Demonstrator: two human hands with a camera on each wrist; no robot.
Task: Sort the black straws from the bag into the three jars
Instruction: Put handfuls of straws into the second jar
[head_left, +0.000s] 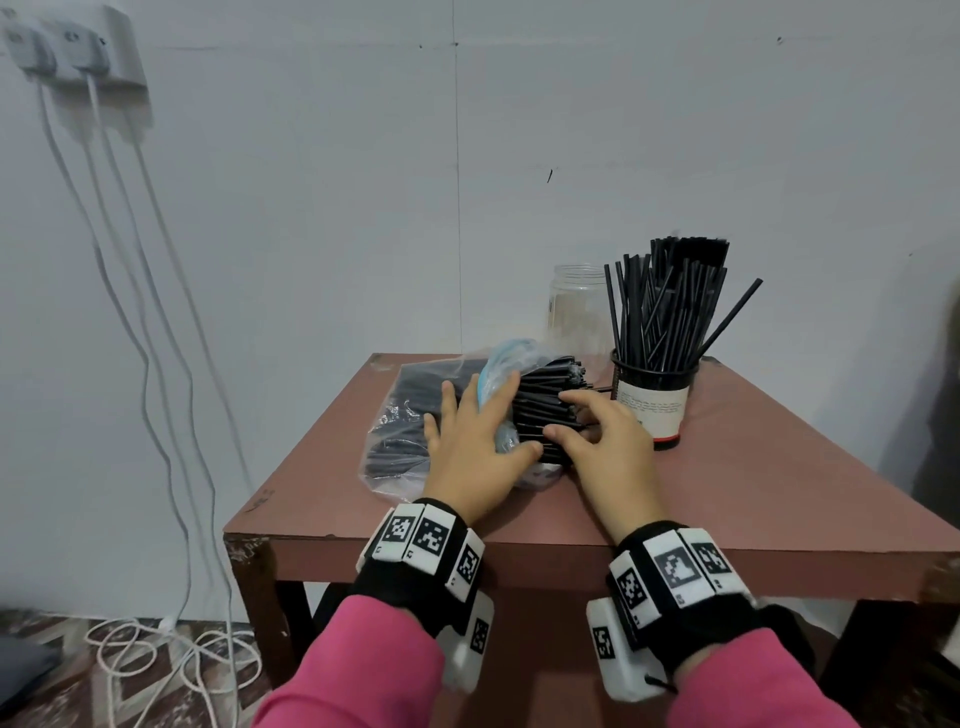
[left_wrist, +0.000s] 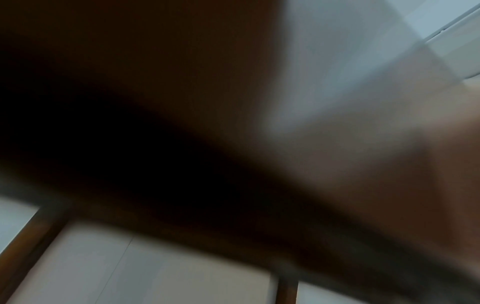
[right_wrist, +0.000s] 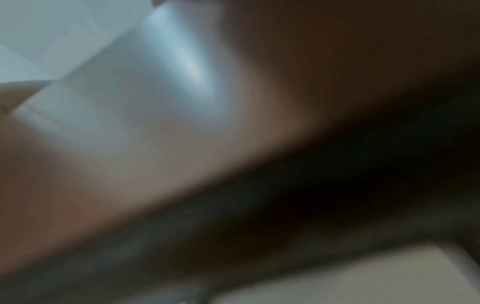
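A clear plastic bag (head_left: 400, 431) of black straws lies on the brown table (head_left: 727, 493). The straws' ends (head_left: 545, 384) stick out of its open right side. My left hand (head_left: 480, 415) rests flat on the bag with its fingers spread. My right hand (head_left: 558, 415) grips a bunch of the protruding straw ends between thumb and curled fingers. A labelled jar (head_left: 652, 400) full of upright black straws stands just right of my right hand. An empty clear jar (head_left: 576, 306) stands behind it at the table's back edge. Both wrist views are blurred and show no objects.
The table stands against a grey wall. White cables (head_left: 156, 312) hang from a wall socket at the left and coil on the floor. Bare tabletop lies in front of the bag and to the right of the labelled jar.
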